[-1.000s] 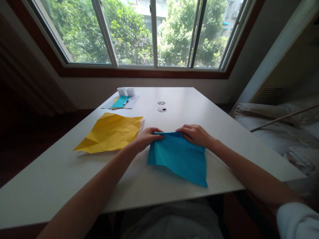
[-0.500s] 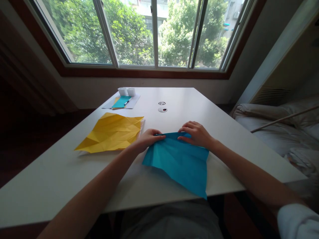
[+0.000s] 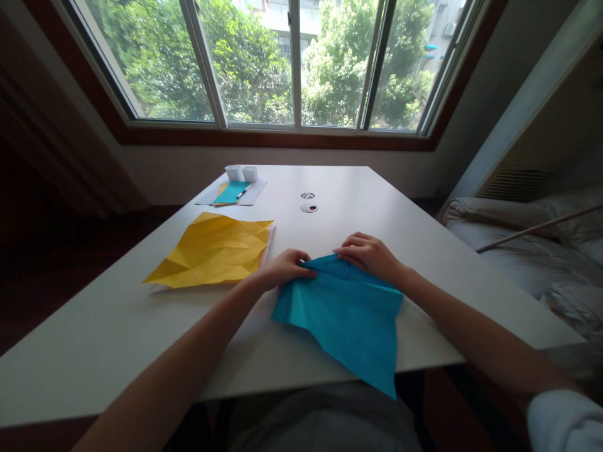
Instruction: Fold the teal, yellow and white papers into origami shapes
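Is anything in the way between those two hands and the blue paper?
Nothing visible is. The left hand and the right hand are both already touching the blue paper along its far edge. The yellow paper lies off to the left on the table, not between them.

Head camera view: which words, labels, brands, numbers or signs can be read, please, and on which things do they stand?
No text can be read.
Blue paper and yellow paper: no writing visible.
Nearer round piece on the white table: a dark mark, too small to make out.
Pen: too small to tell.
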The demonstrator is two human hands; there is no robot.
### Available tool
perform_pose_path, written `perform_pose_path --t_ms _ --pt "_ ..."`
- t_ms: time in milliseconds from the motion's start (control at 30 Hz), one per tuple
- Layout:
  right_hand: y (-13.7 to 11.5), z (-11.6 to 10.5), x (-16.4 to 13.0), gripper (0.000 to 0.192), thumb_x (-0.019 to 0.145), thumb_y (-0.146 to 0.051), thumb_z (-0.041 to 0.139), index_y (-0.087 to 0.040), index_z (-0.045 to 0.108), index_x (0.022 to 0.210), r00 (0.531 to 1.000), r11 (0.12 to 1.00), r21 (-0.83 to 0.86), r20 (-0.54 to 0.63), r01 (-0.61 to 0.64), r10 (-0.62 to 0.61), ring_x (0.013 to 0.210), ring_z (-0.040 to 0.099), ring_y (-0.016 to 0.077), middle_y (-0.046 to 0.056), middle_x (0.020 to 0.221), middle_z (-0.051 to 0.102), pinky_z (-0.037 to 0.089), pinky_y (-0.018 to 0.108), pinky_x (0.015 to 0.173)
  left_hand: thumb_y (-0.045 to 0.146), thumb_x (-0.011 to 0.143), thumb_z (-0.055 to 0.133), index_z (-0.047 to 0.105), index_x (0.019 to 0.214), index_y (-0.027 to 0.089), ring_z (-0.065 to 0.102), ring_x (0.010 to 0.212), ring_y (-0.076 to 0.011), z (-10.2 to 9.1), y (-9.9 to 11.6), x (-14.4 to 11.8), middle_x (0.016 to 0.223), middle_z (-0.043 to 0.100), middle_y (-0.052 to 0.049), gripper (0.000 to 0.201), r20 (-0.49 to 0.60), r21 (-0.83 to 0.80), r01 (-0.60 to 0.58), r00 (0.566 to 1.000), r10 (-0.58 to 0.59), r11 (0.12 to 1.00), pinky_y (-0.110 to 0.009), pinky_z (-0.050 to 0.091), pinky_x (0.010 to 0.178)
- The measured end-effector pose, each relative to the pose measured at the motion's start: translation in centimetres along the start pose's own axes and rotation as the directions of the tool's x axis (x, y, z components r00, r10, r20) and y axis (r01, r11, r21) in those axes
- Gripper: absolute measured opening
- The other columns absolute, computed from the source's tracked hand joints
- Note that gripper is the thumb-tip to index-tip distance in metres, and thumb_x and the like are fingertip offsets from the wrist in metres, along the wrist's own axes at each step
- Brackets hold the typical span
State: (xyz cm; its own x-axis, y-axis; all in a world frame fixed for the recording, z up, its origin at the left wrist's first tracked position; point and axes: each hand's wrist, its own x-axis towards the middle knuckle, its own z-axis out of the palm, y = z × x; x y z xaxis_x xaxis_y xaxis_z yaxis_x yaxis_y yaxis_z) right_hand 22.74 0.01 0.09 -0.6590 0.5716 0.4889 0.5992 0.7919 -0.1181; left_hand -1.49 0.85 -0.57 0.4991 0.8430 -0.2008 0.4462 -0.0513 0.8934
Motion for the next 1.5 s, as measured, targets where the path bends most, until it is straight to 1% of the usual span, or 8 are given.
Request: perform_pose_path --t_ms 133,367,667,800,1100,1233,1367,1500 --pt "-0.2 0.0 0.2 0.029 0.088 -0.04 0.046 -0.02 0.067 0.094 0.978 0.938 0.283 0.004 -0.201 0.209 0.082 0.061 0.0195 0.007 0.09 0.068 0.051 0.035 0.072 0.04 0.059 0.073 0.067 0.083 0.015 0.06 0.076 -0.0213 0.0 0.2 -0.4 0.081 0.067 -0.005 0.035 0.116 -0.007 -0.034 0.993 0.034 0.999 -0.029 0.047 0.062" --pt "0.6 0.7 0.5 0.037 0.08 -0.05 0.052 -0.016 0.065 0.088 0.848 0.674 0.517 0.276 -0.528 0.452 0.069 0.06 0.017 0.004 0.076 0.066 0.05 0.028 0.058 0.053 0.065 0.066 0.066 0.08 0.015 0.06 0.072 -0.0199 0.2 0.9 -1.2 0.078 0.066 -0.004 0.04 0.254 -0.06 -0.03 0.966 0.044 0.998 -0.027 0.047 0.06" --pt "0.6 0.2 0.5 0.051 0.08 -0.057 0.049 -0.019 0.057 0.113 0.72 0.221 0.703 0.565 -0.676 0.404 0.079 0.065 0.0186 0.009 0.099 0.066 0.054 0.027 0.06 0.061 0.065 0.062 0.066 0.073 0.015 0.058 0.066 -0.0181 -0.2 0.1 -0.7 0.072 0.065 -0.004 0.047 0.133 -0.1 0.036 0.991 -0.022 0.994 -0.026 0.046 0.058" --pt "0.5 -0.3 0.5 0.053 0.072 -0.045 0.067 -0.021 0.056 0.118 0.703 0.123 0.706 0.641 -0.698 0.309 0.095 0.063 0.025 0.01 0.113 0.063 0.056 0.036 0.074 0.059 0.064 0.065 0.068 0.087 0.015 0.061 0.08 -0.0219 -0.5 0.0 -0.6 0.088 0.068 -0.007 0.049 0.135 -0.21 0.076 0.99 -0.048 0.975 -0.03 0.049 0.068" --pt "1.0 -0.3 0.6 0.032 0.078 -0.043 0.06 -0.023 0.065 0.103 0.75 0.234 0.733 0.524 -0.639 0.405 0.09 0.065 0.0242 0.006 0.105 0.067 0.056 0.039 0.077 0.041 0.056 0.078 0.067 0.097 0.018 0.062 0.091 -0.0247 -0.9 0.8 -1.2 0.098 0.068 -0.007 0.048 0.225 -0.307 0.105 0.974 -0.035 0.946 -0.034 0.051 0.077" --pt "1.8 -0.6 0.3 0.034 0.08 -0.044 0.058 -0.021 0.064 0.104 0.737 0.272 0.718 0.477 -0.641 0.478 0.091 0.064 0.0254 0.008 0.107 0.066 0.056 0.04 0.076 0.033 0.047 0.083 0.068 0.089 0.017 0.063 0.088 -0.0253 -1.9 1.1 -1.5 0.094 0.068 -0.007 0.048 0.184 -0.168 0.206 0.967 -0.175 0.964 -0.033 0.053 0.072" --pt "1.3 -0.9 1.8 0.037 0.08 -0.044 0.058 -0.021 0.059 0.109 0.737 0.245 0.755 0.423 -0.608 0.527 0.095 0.062 0.0255 0.009 0.111 0.063 0.055 0.04 0.078 0.031 0.046 0.084 0.068 0.079 0.014 0.064 0.076 -0.0207 -6.2 1.0 -3.2 0.084 0.068 -0.007 0.04 0.07 -0.19 0.208 0.978 -0.199 0.959 -0.029 0.052 0.064" --pt "-1.0 -0.8 5.5 0.07 0.076 -0.042 0.063 -0.027 0.028 0.135 0.726 0.212 0.818 0.317 -0.535 0.61 0.079 0.065 0.0212 0.007 0.097 0.065 0.057 0.034 0.065 0.015 0.053 0.081 0.061 0.078 0.014 0.061 0.063 -0.0126 -12.2 1.6 -5.7 0.073 0.064 -0.002 0.032 -0.074 -0.442 0.182 0.968 -0.238 0.878 -0.023 0.052 0.057"
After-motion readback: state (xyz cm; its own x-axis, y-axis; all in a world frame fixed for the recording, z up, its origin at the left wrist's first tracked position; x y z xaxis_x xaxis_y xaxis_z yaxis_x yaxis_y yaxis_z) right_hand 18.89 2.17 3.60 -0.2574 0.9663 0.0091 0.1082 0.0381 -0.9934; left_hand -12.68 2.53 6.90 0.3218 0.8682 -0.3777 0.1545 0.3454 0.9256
